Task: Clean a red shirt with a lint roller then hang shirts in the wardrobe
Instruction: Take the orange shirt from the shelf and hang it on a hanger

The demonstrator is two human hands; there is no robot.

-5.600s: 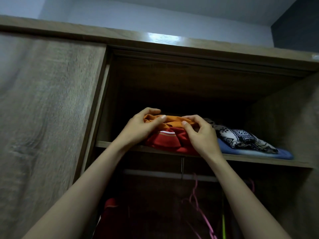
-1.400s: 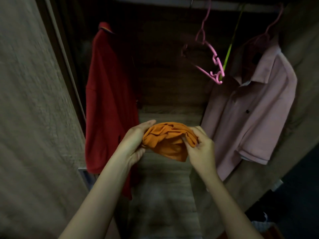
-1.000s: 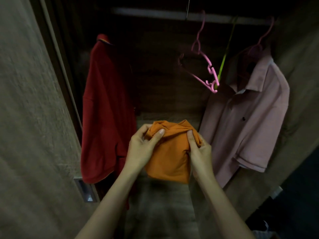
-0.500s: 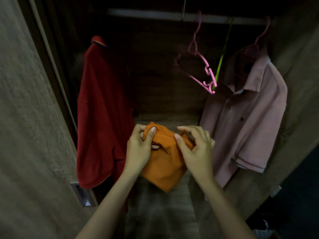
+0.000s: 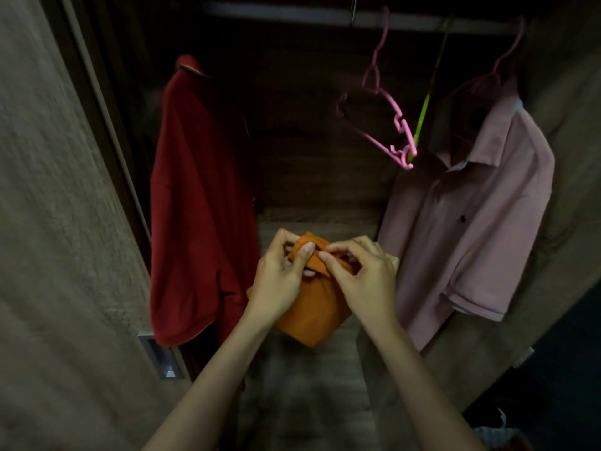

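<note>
A folded orange shirt (image 5: pixel 312 314) hangs bunched between both hands in front of the open wardrobe. My left hand (image 5: pixel 279 278) pinches its top edge from the left, and my right hand (image 5: pixel 361 275) pinches the same edge from the right, fingertips almost touching. A red shirt (image 5: pixel 198 203) hangs at the left inside the wardrobe. A pink shirt (image 5: pixel 468 229) hangs on a pink hanger at the right. An empty pink hanger (image 5: pixel 390 125) dangles from the rail (image 5: pixel 292 11) between them, beside a green hanger (image 5: pixel 426 102).
The wardrobe's sliding door (image 5: pixel 58 239) fills the left side, with a recessed metal handle (image 5: pixel 161 356). The wardrobe's wooden floor (image 5: pixel 302 402) lies below my hands. Its right side panel (image 5: pixel 559 271) stands close behind the pink shirt.
I lifted the orange shirt off the top shelf and brought it down to the hanging space. Over the last second my hands moved together along its top edge, gathering the fabric.
</note>
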